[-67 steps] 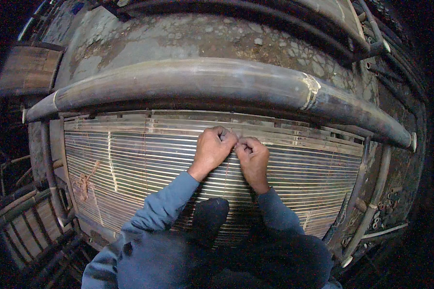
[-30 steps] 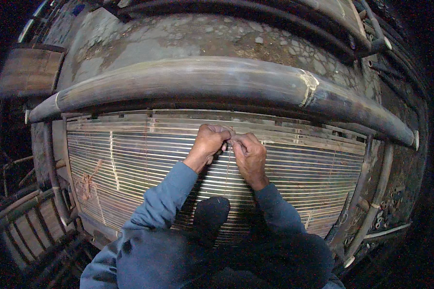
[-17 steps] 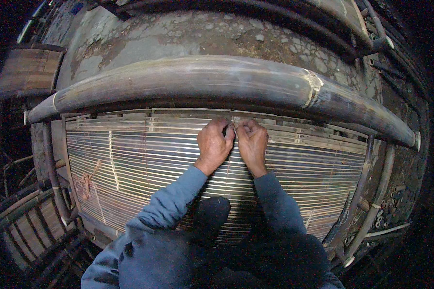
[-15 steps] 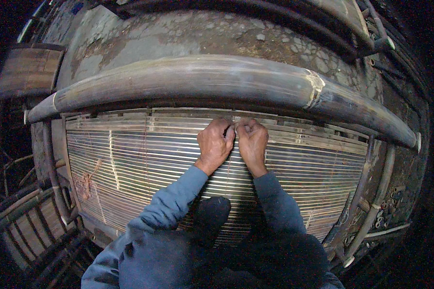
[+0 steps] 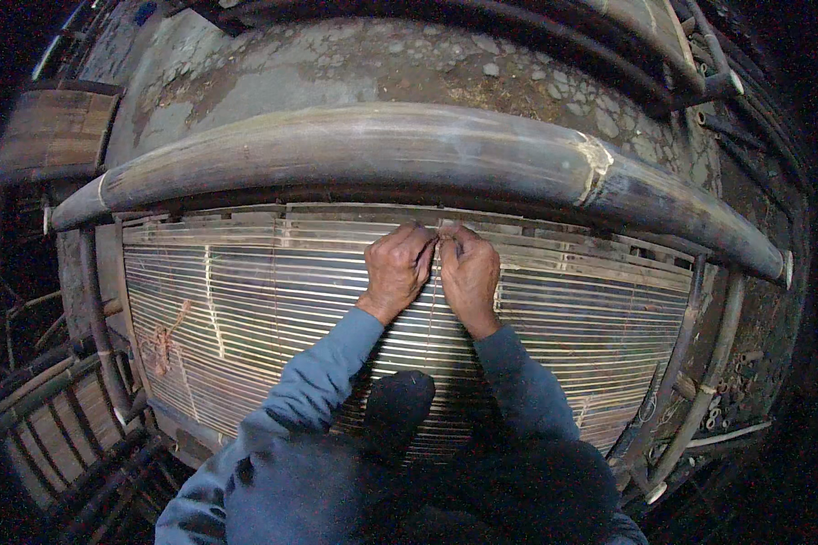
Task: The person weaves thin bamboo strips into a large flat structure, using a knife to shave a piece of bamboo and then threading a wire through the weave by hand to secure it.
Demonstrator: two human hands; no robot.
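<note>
A wide panel of thin, pale bamboo slats [image 5: 309, 300], laid side by side with narrow gaps, lies before me. My left hand [image 5: 396, 268] is closed in a pinch at its far edge, thumb against curled fingers; what it grips is hidden. Right beside it, my right hand [image 5: 469, 277] pinches a thin reddish cord [image 5: 433, 295] that runs down across the slats between both hands. A small pale piece [image 5: 446, 225] shows at the right fingertips. Another loose cord bundle [image 5: 161, 347], reddish and tangled, rests on the panel's left part.
A thick bamboo pole [image 5: 354, 150] spans the frame just beyond the panel. Bamboo posts [image 5: 100, 318] stand at the sides. A dark rounded shape [image 5: 400, 404] is over the slats near my body. Rough ground [image 5: 336, 64] with stones lies beyond; a wooden board [image 5: 54, 132] is at far left.
Both hands have shifted slightly left, the left a little more, so the gap between them has widened. The cord between them shows more plainly.
</note>
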